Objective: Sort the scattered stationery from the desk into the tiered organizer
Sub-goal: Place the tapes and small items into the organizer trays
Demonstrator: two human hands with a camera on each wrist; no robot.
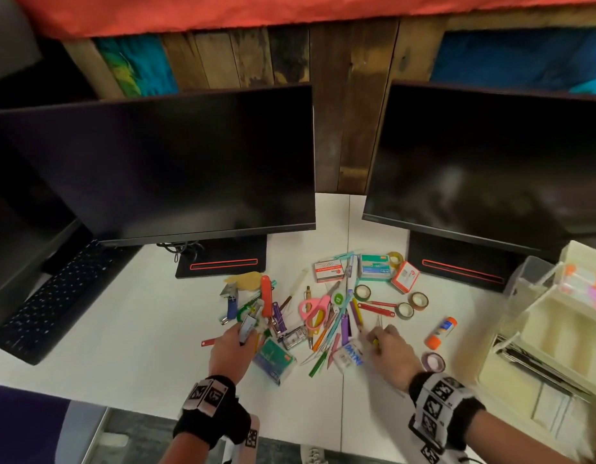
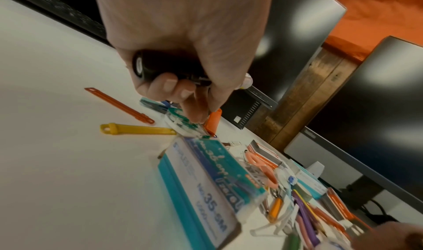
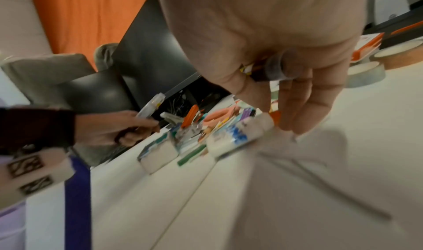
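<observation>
Scattered stationery lies in a heap mid-desk: pink scissors [image 1: 315, 309], coloured pens, a teal staple box [image 1: 273, 360], tape rolls [image 1: 405, 310]. My left hand [image 1: 238, 333] hovers over the heap's left side and grips a dark marker [image 2: 160, 67] in its curled fingers, one fingertip touching a green-and-white correction tape [image 2: 181, 123]. My right hand [image 1: 378, 338] is at the heap's right side. It holds a pen-like thing [image 3: 274, 69] against the palm, fingers [image 3: 297, 113] pointing down beside a white, blue-lettered pack [image 3: 238, 134]. The cream tiered organizer [image 1: 537, 329] stands at the right.
Two dark monitors [image 1: 162, 162] [image 1: 490, 155] stand behind the heap, their bases close to it. A black keyboard [image 1: 49, 296] lies at the left. An orange-capped glue stick [image 1: 440, 333] and a purple tape roll [image 1: 434, 362] lie between my right hand and the organizer.
</observation>
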